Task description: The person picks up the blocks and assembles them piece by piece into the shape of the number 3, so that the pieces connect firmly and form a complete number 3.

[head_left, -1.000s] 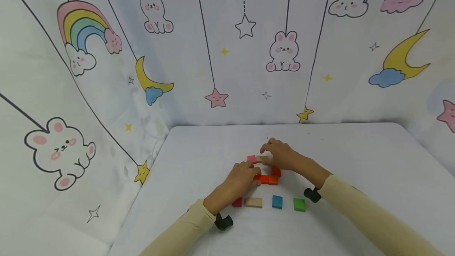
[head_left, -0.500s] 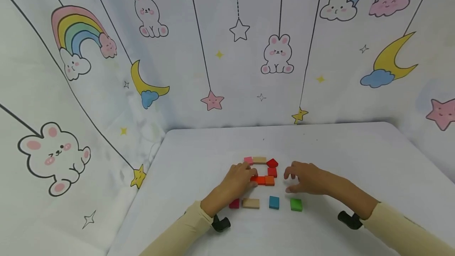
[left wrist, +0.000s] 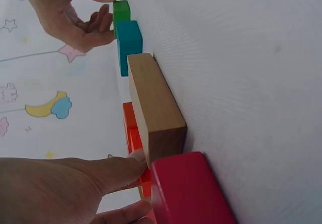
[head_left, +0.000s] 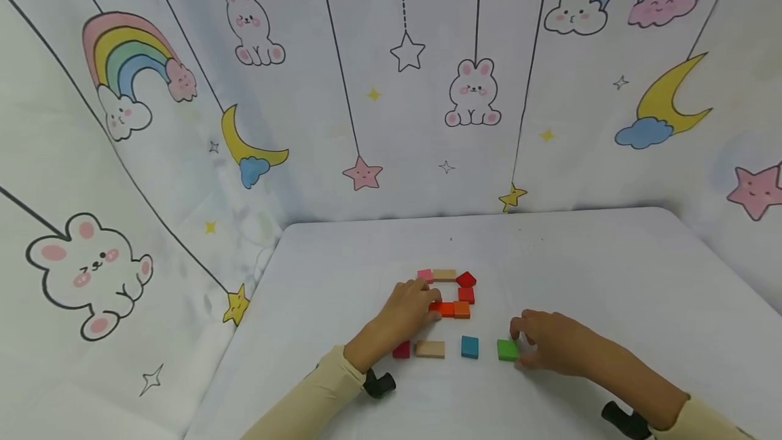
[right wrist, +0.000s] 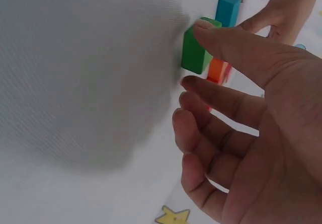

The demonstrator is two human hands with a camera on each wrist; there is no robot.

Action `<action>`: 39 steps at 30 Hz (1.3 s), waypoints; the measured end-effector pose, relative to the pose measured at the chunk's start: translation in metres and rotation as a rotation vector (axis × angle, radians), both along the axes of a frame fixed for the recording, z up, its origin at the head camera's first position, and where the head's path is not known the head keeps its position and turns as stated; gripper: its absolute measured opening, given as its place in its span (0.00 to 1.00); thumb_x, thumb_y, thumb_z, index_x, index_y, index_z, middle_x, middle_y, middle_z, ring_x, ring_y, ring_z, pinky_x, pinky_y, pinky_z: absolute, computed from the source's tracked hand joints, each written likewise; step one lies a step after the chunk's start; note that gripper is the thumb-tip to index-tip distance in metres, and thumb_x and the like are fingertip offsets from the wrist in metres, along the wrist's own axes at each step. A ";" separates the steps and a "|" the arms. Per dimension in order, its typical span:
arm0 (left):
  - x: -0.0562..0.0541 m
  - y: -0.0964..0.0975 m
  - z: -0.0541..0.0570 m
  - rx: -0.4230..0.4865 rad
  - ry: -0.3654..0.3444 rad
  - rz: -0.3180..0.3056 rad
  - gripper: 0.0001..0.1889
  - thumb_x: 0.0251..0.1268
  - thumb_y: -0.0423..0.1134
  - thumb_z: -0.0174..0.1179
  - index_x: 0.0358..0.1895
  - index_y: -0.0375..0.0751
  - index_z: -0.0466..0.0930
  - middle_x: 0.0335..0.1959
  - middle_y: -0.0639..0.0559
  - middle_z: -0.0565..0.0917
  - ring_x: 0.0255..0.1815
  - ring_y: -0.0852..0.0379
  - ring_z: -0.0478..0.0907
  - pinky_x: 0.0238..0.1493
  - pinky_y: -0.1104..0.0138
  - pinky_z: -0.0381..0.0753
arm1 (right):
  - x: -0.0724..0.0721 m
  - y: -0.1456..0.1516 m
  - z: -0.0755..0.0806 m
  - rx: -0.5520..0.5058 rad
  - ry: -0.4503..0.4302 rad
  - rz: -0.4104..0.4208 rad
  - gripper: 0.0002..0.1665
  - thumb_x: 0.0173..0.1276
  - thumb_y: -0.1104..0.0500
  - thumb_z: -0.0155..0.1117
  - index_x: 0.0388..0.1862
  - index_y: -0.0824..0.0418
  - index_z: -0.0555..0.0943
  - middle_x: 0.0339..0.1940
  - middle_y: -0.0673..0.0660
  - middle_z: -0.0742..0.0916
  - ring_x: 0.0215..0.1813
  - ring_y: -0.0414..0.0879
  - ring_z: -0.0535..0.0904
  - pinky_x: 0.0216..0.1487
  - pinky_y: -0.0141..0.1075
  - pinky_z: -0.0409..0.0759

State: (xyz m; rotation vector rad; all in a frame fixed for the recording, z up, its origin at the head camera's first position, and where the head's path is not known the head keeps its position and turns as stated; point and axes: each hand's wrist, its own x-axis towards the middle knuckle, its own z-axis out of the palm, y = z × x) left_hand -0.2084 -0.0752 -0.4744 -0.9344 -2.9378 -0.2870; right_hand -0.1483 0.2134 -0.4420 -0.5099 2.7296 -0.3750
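Block outline (head_left: 461, 309) partly laid, four blocks apart

The outline seems well advanced, though the left hand (head_left: 408, 311) covers its left side, its grip impossible to tell; crimson block (head_left: 401, 350), wooden block (head_left: 430, 349), blue block (head_left: 470, 347) and green block (head_left: 507, 350) lie in front, probably left to add; the right hand (head_left: 559, 341) has thumb and fingers parted at the green block, not closed round it.

The right hand (head_left: 559, 343) has moved from the far tan block (head_left: 444, 276) to the green block (head_left: 506, 350), farther from the back edge of the table (head_left: 601, 260) and nearer its right edge; the red pentagon (head_left: 466, 280), hidden a second ago, shows
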 end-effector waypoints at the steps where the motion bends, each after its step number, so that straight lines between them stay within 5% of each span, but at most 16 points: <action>1: 0.000 0.000 0.000 0.001 -0.001 -0.001 0.15 0.70 0.50 0.71 0.55 0.52 0.88 0.50 0.52 0.82 0.52 0.56 0.78 0.57 0.63 0.77 | 0.000 0.000 -0.001 0.006 0.010 0.002 0.20 0.57 0.47 0.85 0.44 0.45 0.84 0.35 0.44 0.81 0.37 0.42 0.77 0.41 0.42 0.84; 15: -0.001 -0.001 0.000 -0.005 -0.021 0.009 0.15 0.70 0.50 0.71 0.55 0.52 0.87 0.51 0.52 0.82 0.54 0.55 0.78 0.58 0.61 0.77 | -0.013 -0.013 -0.010 -0.025 0.095 0.022 0.17 0.62 0.51 0.82 0.48 0.48 0.85 0.34 0.44 0.81 0.36 0.38 0.77 0.40 0.34 0.84; 39: 0.000 0.000 0.002 -0.015 -0.022 0.021 0.16 0.70 0.50 0.71 0.57 0.53 0.87 0.51 0.52 0.82 0.53 0.56 0.78 0.59 0.62 0.76 | -0.028 -0.044 -0.015 -0.046 0.135 0.013 0.21 0.61 0.49 0.82 0.51 0.51 0.86 0.37 0.47 0.82 0.40 0.41 0.79 0.45 0.42 0.88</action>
